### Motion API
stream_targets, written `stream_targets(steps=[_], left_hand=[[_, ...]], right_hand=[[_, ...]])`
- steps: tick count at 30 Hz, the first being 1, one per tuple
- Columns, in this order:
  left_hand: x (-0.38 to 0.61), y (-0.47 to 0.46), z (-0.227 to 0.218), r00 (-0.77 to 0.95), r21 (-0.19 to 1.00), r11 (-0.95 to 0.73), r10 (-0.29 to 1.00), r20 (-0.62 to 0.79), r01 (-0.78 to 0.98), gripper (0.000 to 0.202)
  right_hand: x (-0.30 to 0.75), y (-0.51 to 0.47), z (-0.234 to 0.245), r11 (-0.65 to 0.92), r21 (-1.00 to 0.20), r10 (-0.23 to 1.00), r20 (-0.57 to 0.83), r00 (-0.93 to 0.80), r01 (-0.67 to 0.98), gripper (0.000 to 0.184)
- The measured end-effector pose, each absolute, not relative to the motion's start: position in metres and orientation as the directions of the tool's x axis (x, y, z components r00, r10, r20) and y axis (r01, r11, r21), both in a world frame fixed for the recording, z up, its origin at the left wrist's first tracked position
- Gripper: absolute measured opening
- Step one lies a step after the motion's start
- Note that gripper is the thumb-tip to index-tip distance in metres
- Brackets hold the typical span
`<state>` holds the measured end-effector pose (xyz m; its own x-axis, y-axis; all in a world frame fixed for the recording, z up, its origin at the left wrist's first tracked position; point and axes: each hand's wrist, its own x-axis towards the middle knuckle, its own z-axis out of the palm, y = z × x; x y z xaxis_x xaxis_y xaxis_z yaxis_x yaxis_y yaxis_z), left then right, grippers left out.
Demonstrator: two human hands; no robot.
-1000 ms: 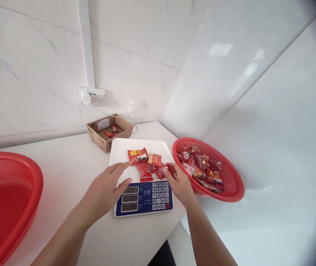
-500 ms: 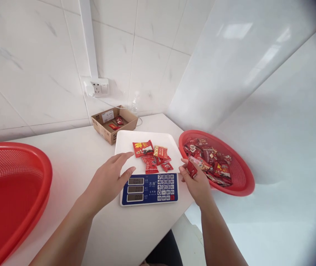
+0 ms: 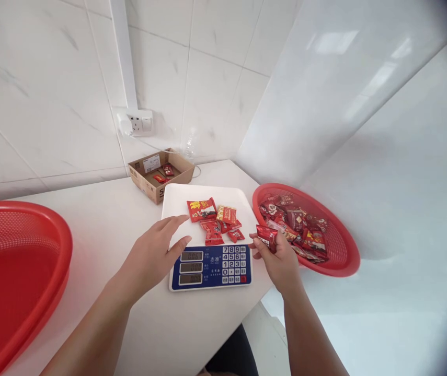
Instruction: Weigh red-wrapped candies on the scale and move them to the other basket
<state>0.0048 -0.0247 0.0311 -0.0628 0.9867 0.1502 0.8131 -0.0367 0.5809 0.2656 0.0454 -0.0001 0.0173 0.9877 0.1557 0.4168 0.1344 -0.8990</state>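
Note:
A digital scale [image 3: 211, 266] with a blue keypad front and a white weighing pan [image 3: 180, 201] sits on the white counter. Several red snack packets [image 3: 213, 219] lie on the pan. My left hand [image 3: 155, 256] rests open at the scale's left edge, fingers stretched toward the pan. My right hand [image 3: 280, 256] is closed on a red snack packet [image 3: 267, 236], held between the scale and the red basket [image 3: 341, 261] that is full of similar packets.
A large red basket [image 3: 15, 271] stands at the left. A small cardboard box [image 3: 160, 175] with a few packets sits at the back near a wall socket [image 3: 137, 122]. The counter edge runs just below the scale; tiled walls close in behind and to the right.
My right hand left the pan, went to the right basket and now holds a red packet lifted from it. My left hand stays by the scale. The camera shifted slightly.

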Motion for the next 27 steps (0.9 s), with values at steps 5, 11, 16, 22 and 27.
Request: stream_targets(steps=[5, 11, 16, 22, 27], left_hand=[[0.005, -0.024, 0.032, -0.063, 0.581, -0.032, 0.988, 0.143, 0.813, 0.044], [0.007, -0.026, 0.030, -0.001, 0.635, -0.104, 0.987, 0.163, 0.765, 0.043], [0.022, -0.031, 0.027, 0.297, 0.683, -0.338, 0.937, 0.183, 0.648, 0.039], [0.032, -0.035, 0.034, 0.344, 0.735, -0.400, 0.908, 0.238, 0.547, 0.024], [0.019, -0.037, 0.042, 0.011, 0.839, -0.203, 0.973, 0.230, 0.504, 0.021]], right_hand=[[0.269, 0.044, -0.002, 0.183, -0.835, 0.975, 0.223, 0.016, 0.519, 0.037], [0.263, 0.033, 0.000, 0.241, -0.812, 0.968, 0.164, -0.188, 0.532, 0.026], [0.236, 0.008, 0.003, 0.363, -0.800, 0.850, 0.075, -0.521, 0.478, 0.016], [0.223, -0.002, 0.009, 0.448, -0.780, 0.781, 0.104, -0.616, 0.437, 0.019], [0.246, 0.029, 0.008, 0.545, -0.676, 0.833, 0.366, -0.416, 0.496, 0.032]])
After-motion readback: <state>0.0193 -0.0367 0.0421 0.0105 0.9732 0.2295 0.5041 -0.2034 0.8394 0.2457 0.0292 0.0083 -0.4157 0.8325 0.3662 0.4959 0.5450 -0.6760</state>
